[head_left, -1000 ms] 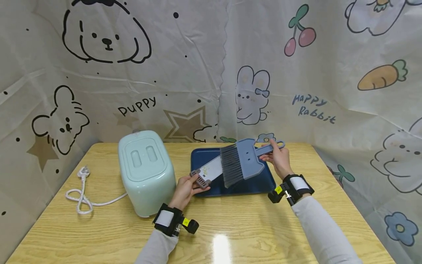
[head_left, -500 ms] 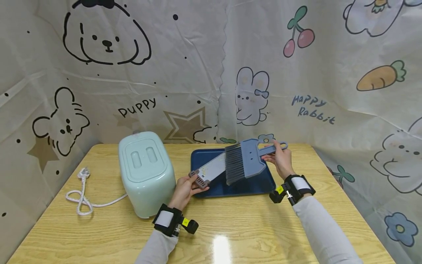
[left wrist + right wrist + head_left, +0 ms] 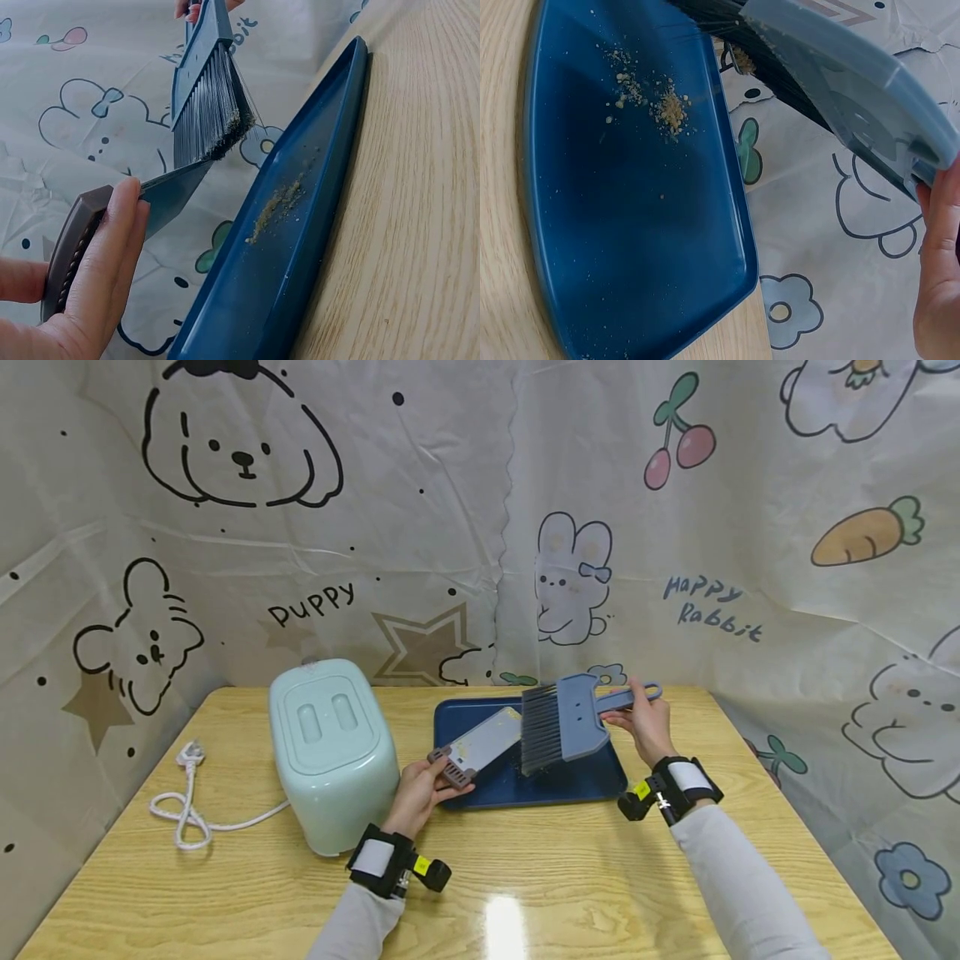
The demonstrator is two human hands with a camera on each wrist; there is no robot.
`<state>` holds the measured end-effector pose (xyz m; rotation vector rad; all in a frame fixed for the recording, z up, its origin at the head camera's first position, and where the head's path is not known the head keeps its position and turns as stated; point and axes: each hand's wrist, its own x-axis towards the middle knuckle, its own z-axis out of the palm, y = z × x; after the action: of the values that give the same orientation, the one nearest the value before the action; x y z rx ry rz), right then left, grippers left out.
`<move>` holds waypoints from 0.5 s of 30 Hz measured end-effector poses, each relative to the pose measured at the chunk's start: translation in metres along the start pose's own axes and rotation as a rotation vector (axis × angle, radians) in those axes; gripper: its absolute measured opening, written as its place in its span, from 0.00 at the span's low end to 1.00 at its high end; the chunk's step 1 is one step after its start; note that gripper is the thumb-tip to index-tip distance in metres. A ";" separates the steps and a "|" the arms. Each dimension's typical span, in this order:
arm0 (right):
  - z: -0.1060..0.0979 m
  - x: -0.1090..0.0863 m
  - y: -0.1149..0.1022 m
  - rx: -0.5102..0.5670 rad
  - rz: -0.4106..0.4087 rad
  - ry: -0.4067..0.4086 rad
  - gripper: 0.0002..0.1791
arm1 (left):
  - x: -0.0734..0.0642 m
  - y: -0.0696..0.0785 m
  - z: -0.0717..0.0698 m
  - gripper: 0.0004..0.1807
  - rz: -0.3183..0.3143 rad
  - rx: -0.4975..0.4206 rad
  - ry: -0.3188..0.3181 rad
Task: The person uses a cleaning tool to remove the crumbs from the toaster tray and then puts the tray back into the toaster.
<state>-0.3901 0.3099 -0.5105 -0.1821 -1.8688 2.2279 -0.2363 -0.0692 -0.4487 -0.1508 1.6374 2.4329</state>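
Observation:
My left hand (image 3: 415,797) pinches the grey-brown slotted end of a flat metal crumb tray (image 3: 486,742), held tilted over a dark blue tray (image 3: 498,792). Yellowish crumbs dot its surface. With my right hand (image 3: 648,727) I grip the handle of a blue hand brush (image 3: 583,717) with long dark bristles. The bristle tips overlap the crumb tray's far end in the left wrist view, and crumbs cling to them. Below, a small heap of crumbs (image 3: 671,112) lies scattered on the blue tray.
A mint-green toaster with a lid (image 3: 333,752) stands left of the blue tray, close to my left hand. Its white cord (image 3: 187,814) loops on the table's left side, ending in a plug (image 3: 191,752). A printed curtain (image 3: 435,527) hangs behind the wooden table (image 3: 585,877).
The brush has slid right, toward the far end of the crumb tray, uncovering more of its surface. My left hand and the crumb tray have barely moved.

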 end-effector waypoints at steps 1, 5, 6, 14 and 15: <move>0.001 -0.003 -0.004 -0.001 0.009 -0.009 0.35 | 0.000 0.000 0.000 0.22 0.002 0.002 0.001; 0.012 -0.038 -0.040 0.053 0.045 -0.074 0.30 | 0.000 0.000 0.000 0.21 0.002 0.000 0.007; 0.012 -0.042 -0.044 0.060 0.055 -0.076 0.29 | 0.000 0.000 0.000 0.21 0.003 -0.001 0.007; -0.004 -0.011 -0.012 0.009 0.013 -0.006 0.31 | -0.001 0.000 0.001 0.22 0.003 -0.003 0.015; -0.005 -0.008 -0.009 0.008 0.001 0.001 0.32 | -0.002 0.000 0.001 0.22 0.004 -0.002 0.016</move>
<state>-0.3803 0.3143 -0.5032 -0.1820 -1.8591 2.2352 -0.2348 -0.0686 -0.4479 -0.1676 1.6434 2.4422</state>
